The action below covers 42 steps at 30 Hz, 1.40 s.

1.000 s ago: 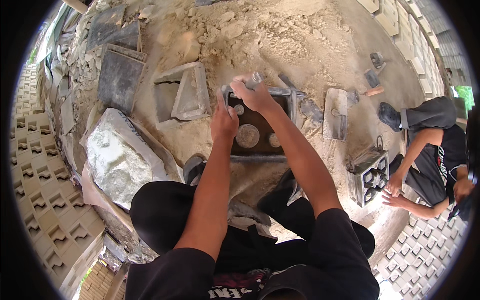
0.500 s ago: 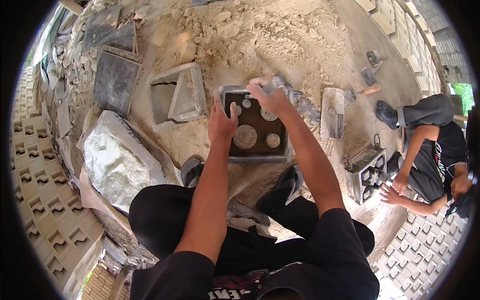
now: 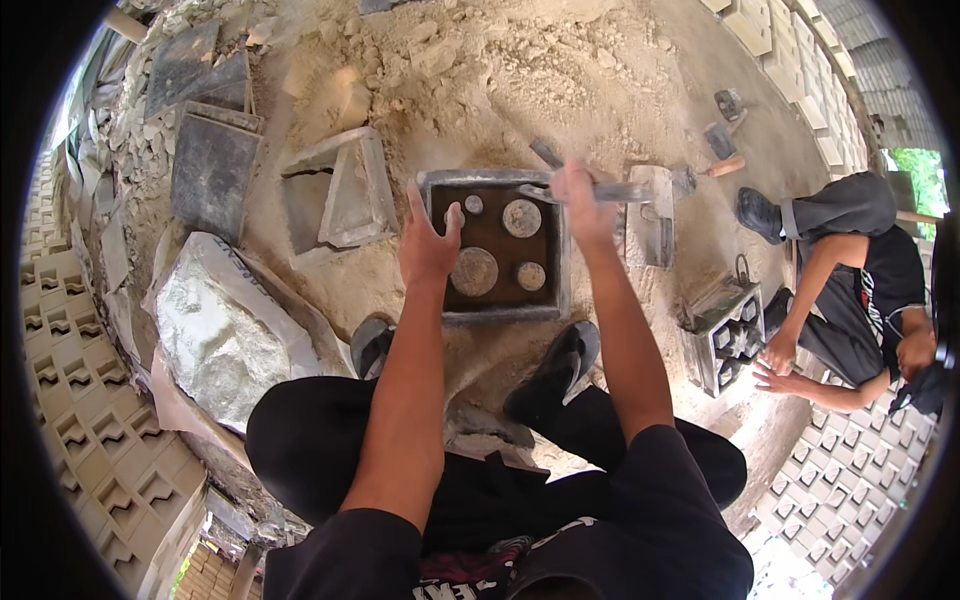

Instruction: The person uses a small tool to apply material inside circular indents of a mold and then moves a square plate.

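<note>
The square metal mould (image 3: 497, 245), lying on the sandy ground between the feet, is being steadied by the flat, unclenched left hand (image 3: 428, 243) while a trowel (image 3: 585, 190), best kept level, is being gripped by the right hand (image 3: 583, 200).

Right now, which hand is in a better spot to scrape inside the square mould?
Probably the right hand: it grips the metal tool above the mould. The left hand only rests on its left edge.
</note>
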Tool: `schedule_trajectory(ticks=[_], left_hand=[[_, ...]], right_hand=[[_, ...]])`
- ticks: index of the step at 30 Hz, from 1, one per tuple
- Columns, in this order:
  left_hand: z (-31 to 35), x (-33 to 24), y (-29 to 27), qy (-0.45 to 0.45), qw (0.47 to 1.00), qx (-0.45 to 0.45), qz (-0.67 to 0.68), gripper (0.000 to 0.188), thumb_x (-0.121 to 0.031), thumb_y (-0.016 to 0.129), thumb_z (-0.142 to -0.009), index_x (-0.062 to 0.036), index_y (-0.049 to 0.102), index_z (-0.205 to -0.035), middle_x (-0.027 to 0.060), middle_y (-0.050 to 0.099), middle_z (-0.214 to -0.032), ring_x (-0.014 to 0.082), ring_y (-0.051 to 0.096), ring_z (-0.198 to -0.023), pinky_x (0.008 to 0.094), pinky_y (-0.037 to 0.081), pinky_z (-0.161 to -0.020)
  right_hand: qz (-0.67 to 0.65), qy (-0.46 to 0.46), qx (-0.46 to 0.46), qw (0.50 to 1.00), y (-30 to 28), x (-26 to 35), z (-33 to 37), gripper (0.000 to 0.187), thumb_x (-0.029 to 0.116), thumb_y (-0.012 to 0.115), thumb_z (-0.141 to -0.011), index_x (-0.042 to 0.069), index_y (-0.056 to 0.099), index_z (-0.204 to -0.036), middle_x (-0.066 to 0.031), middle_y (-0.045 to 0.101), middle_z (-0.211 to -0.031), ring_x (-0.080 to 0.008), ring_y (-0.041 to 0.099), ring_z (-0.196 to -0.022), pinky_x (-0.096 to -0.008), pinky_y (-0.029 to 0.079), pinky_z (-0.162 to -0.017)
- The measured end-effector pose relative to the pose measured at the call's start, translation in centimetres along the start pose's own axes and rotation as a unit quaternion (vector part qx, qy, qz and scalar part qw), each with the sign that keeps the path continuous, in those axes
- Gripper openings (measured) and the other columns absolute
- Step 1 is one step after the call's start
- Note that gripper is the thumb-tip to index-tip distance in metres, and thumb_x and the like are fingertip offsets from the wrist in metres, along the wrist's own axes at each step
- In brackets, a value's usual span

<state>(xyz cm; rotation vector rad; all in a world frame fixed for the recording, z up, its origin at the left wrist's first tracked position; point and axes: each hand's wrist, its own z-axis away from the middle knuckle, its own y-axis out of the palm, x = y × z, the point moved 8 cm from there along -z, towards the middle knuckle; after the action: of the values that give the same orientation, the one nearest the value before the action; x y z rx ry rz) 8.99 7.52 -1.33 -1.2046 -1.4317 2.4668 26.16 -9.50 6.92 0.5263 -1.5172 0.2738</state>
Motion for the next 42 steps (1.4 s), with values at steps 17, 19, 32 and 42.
schedule_trajectory(ticks=[17,19,32,42], left_hand=[[-0.1,0.1,0.3,0.013,1.0,-0.012,-0.001,0.081,-0.054,0.052,-0.09,-0.0164,0.016,-0.153,0.0277,0.057,-0.123,0.0429,0.058,-0.109,0.0496,0.048,-0.09],[0.1,0.4,0.0,0.008,1.0,-0.014,-0.003,0.081,-0.054,0.052,-0.09,-0.0165,0.016,-0.153,0.0276,0.058,-0.122,0.0429,0.059,-0.109,0.0494,0.048,-0.09],[0.2,0.4,0.0,0.01,1.0,-0.019,0.003,0.08,-0.055,0.051,-0.091,-0.0148,0.02,-0.152,0.027,0.059,-0.122,0.043,0.059,-0.11,0.0488,0.047,-0.092],[0.0,0.5,0.2,0.02,1.0,-0.022,0.005,0.076,-0.055,0.045,-0.093,-0.0146,0.018,-0.152,0.026,0.061,-0.119,0.0435,0.06,-0.106,0.0502,0.047,-0.09]], right_hand=[[0.084,-0.064,-0.222,0.969,-1.0,2.2,5.4,0.048,0.032,0.05,-0.102,0.008,0.043,-0.06,0.0053,0.041,-0.056,-0.0036,0.036,-0.054,-0.0256,0.028,-0.047],[0.133,-0.049,-0.244,0.959,-1.2,4.2,6.1,0.051,0.031,0.048,-0.103,0.009,0.04,-0.058,0.0049,0.041,-0.055,-0.0039,0.036,-0.053,-0.0259,0.028,-0.046],[0.108,-0.037,-0.243,0.963,-1.4,2.9,11.8,0.042,0.024,0.061,-0.096,0.004,0.053,-0.06,0.0045,0.044,-0.055,-0.0044,0.037,-0.052,-0.0269,0.028,-0.047],[0.006,0.072,-0.087,0.994,1.7,1.8,8.5,0.04,0.014,0.048,-0.101,0.009,0.041,-0.062,0.0055,0.032,-0.056,-0.0063,0.028,-0.049,-0.0279,0.02,-0.047]])
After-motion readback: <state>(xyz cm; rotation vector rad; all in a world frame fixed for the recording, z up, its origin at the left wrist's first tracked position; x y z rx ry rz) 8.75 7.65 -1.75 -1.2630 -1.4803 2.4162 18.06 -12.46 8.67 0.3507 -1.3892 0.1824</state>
